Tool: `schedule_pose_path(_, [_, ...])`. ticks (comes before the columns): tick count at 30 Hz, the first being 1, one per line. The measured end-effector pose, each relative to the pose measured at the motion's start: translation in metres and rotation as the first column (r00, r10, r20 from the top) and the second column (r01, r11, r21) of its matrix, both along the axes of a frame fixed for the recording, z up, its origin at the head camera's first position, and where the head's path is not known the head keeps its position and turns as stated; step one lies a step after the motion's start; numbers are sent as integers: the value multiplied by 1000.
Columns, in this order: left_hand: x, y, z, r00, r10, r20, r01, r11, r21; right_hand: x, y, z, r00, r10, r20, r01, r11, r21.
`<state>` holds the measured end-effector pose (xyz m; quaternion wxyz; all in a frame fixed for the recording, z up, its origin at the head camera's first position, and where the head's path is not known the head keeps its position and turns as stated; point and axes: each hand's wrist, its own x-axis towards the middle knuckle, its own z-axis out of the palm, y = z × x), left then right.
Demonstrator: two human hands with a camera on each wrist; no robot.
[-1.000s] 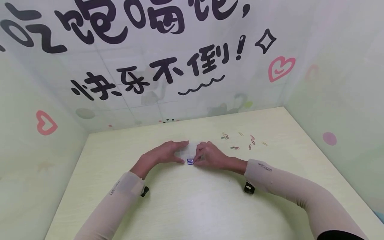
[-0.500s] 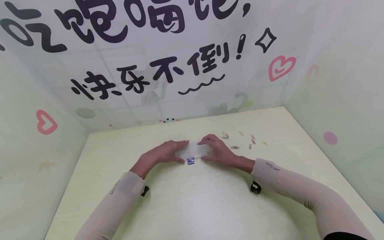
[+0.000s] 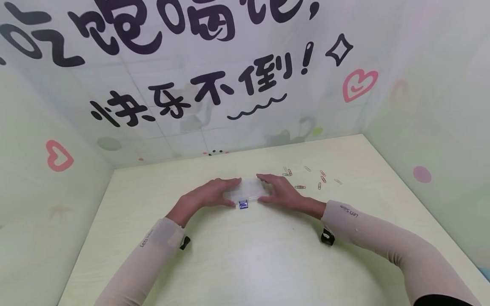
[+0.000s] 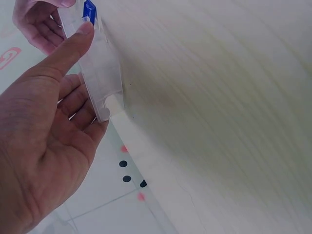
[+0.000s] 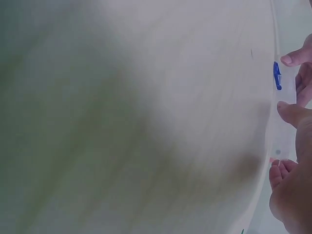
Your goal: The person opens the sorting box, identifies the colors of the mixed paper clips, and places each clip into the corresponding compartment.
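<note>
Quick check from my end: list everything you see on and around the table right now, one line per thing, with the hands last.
clear plastic box: one, see-through, flat on the table between the two hands
blue latch: one, blue, on the box's near edge
paper clips: about eight, mixed colours, scattered loose on the table beyond the right hand
table: one, pale yellow-green wood grain
wall panels: white and pale green, with black lettering, pink hearts and dots, round three sides of the table
sleeves: two, beige, on both forearms
left hand: grips the box's left end, thumb near the latch
right hand: grips the box's right end, thumb on the near edge
</note>
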<state>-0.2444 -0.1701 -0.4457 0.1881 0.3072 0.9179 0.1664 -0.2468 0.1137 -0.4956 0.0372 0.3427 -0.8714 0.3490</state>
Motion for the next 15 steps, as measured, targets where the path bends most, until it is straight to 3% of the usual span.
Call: schedule_pose_path(15, [-1, -1, -1, 1000, 7, 8, -7, 1000, -8, 2, -4, -2, 998, -69, 5, 68, 994, 85])
